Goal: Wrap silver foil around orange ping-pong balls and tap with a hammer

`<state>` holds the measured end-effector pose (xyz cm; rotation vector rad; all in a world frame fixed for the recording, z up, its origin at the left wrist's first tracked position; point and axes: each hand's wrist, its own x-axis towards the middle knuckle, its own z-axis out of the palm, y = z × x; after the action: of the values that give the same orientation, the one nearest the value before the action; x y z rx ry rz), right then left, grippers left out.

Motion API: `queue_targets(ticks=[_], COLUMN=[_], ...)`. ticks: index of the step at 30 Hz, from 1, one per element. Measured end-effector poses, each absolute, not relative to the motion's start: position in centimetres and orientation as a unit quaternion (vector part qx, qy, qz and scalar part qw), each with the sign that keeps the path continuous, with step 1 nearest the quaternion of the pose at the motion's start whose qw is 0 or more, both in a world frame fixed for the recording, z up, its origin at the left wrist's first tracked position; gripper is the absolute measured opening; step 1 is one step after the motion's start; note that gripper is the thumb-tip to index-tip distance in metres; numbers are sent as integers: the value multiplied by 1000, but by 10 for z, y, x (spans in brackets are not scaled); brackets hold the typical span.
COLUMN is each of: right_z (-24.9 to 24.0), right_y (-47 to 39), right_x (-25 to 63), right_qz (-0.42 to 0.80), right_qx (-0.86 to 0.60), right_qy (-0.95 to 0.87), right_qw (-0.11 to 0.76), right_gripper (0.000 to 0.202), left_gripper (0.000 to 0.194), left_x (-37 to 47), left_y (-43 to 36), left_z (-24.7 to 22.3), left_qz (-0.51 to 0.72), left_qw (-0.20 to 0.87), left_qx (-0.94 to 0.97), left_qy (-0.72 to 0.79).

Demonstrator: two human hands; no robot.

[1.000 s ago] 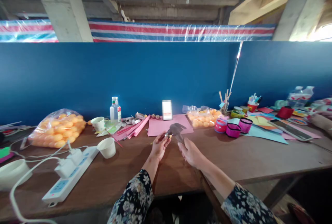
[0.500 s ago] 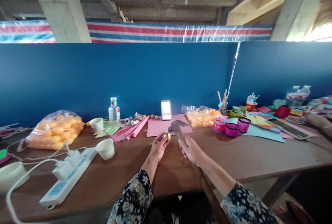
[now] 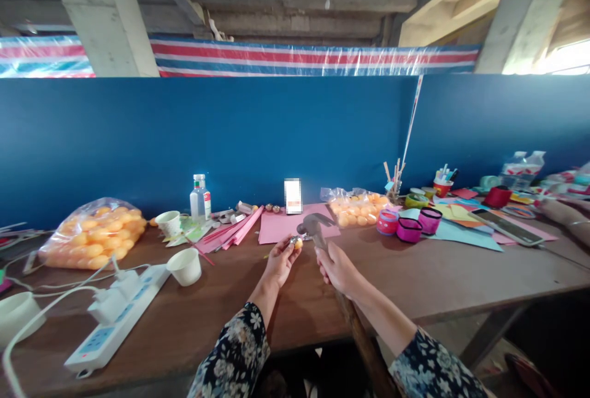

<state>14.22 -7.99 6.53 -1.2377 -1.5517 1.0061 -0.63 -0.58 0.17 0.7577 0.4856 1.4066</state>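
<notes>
My left hand is closed, its fingertips pinching a small round shiny thing, part silver and part yellowish; its kind is too small to make out. Wrapped round the upper handle of a claw hammer is my right hand. The hammer's head is close beside the small round thing, its claw pointing right, and its long wooden handle slants down toward me past the table edge. Behind both hands lies a pink paper sheet on the brown table.
To the left are a bag of orange balls, a white cup and a power strip with cables. Toward the right sit another ball bag, purple fabric rings, coloured paper and a phone. Another person's hand is at far right.
The whole view has shifted slightly, with the table things sliding a little left. Both hands keep their grips, and the hammer head stays close to the small round thing.
</notes>
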Motion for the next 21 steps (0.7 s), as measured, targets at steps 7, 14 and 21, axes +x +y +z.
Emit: queue_targets(ticks=[7, 14, 21], right_z=[62, 61, 64], right_y=[-78, -75, -81], right_x=[139, 140, 147], right_qz=[393, 403, 415], right_qx=[-514, -501, -508], right_qy=[-648, -646, -642], right_qw=[402, 411, 397], right_gripper=[19, 16, 19], left_gripper=[28, 33, 38], left_x=[-7, -7, -7], left_y=[-7, -6, -7], left_z=[5, 8, 7], left_qz=[610, 625, 624], left_qw=[684, 668, 670], left_qx=[334, 321, 318], left_qy=[219, 246, 246])
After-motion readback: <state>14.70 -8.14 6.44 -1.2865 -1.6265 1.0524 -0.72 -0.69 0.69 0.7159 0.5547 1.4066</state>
